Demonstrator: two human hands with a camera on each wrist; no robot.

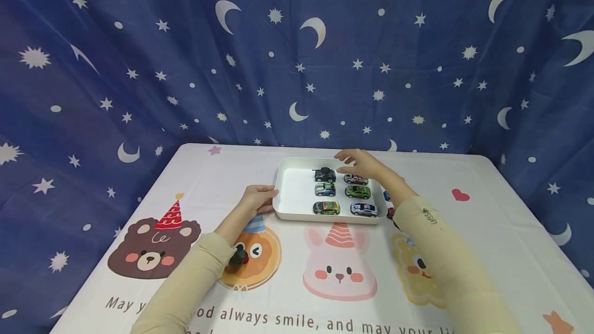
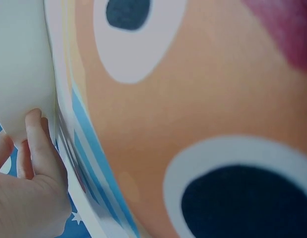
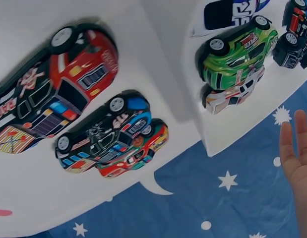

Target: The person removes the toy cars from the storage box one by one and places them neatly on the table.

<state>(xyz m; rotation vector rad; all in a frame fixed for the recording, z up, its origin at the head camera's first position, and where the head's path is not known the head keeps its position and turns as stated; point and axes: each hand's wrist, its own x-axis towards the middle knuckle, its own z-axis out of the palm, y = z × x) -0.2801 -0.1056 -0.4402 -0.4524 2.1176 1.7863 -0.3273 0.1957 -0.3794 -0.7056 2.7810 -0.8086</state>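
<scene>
Ideally, the gripping left hand (image 1: 255, 199) steadies the white rectangular tray's (image 1: 294, 189) left edge while the right hand (image 1: 364, 163), fingers released, avoids the black toy tank (image 1: 326, 175).

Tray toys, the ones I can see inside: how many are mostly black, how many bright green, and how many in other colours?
Black toy: 1
Green toy: 1
Other toys: 4
Total visible in the tray: 6
</scene>
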